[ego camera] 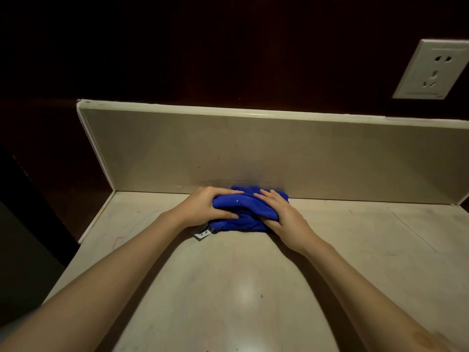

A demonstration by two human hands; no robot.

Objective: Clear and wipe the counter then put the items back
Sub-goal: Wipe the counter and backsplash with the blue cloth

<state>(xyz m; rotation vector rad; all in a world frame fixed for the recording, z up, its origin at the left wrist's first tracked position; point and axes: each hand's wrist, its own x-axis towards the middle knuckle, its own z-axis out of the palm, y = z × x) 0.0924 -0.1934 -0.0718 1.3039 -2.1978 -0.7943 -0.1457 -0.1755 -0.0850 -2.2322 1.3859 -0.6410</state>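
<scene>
A bunched blue cloth lies on the beige counter, close against the foot of the backsplash. My left hand grips the cloth's left side, fingers over the top and thumb curled in at the front. My right hand holds its right side, fingers laid over the cloth and thumb tucked into the fabric. A white label sticks out from under the cloth's front left corner.
The counter ends at a raised lip on the left, with dark floor beyond. A white wall socket sits on the dark wall at upper right. Faint marks and a small purple spot show on the counter.
</scene>
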